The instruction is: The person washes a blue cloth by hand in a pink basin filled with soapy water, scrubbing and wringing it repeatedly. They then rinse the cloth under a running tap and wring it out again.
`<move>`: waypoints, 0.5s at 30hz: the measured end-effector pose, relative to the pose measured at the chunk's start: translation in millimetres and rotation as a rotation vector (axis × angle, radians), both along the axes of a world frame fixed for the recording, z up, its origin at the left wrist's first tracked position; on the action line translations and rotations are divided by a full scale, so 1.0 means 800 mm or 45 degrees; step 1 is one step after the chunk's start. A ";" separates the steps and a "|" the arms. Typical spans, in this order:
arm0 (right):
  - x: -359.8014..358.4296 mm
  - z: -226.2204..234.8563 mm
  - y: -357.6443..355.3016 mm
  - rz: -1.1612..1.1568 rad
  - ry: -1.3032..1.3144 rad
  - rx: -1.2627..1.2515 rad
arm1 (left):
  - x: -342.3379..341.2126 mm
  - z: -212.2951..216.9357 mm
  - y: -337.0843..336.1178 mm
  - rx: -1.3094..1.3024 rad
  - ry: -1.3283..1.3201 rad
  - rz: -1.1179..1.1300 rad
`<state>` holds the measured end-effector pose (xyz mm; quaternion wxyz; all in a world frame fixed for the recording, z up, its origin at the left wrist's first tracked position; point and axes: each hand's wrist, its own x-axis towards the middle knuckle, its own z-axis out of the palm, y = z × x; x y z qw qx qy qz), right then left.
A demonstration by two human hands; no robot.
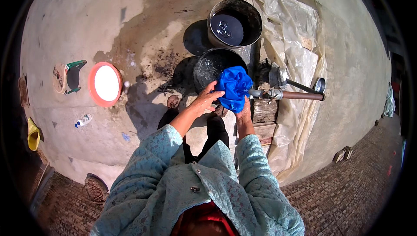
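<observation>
A bunched bright blue cloth [234, 87] is held up over a black tub [204, 68]. My right hand [244, 111] grips it from below on the right, its fingers mostly hidden behind the folds. At the cloth's left side is my left hand [205, 101], fingers apart, with fingertips against the fabric. Dark, wet-looking contents show inside the tub. A metal tap [260, 93] on a brown pipe [302, 95] comes in from the right, its spout close to the cloth.
Beyond the tub stands a dark bucket [256, 31] of dark water. To the left are a pink basin [92, 86] with a bright white inside, a small stool [60, 78] and a white bottle [85, 120]. Clear plastic sheeting [299, 127] and boards [264, 111] lie on the right.
</observation>
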<state>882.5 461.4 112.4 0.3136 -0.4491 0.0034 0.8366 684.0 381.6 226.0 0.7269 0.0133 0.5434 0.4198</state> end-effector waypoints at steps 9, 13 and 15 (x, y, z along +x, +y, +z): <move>0.018 0.019 0.047 0.087 0.099 0.046 | 0.007 0.015 -0.056 0.013 0.067 0.335; 0.025 0.031 0.052 0.201 0.258 0.030 | -0.028 0.023 -0.168 -0.138 0.425 0.606; 0.026 0.032 0.045 0.143 0.181 -0.029 | -0.040 0.046 -0.248 -0.186 0.602 0.710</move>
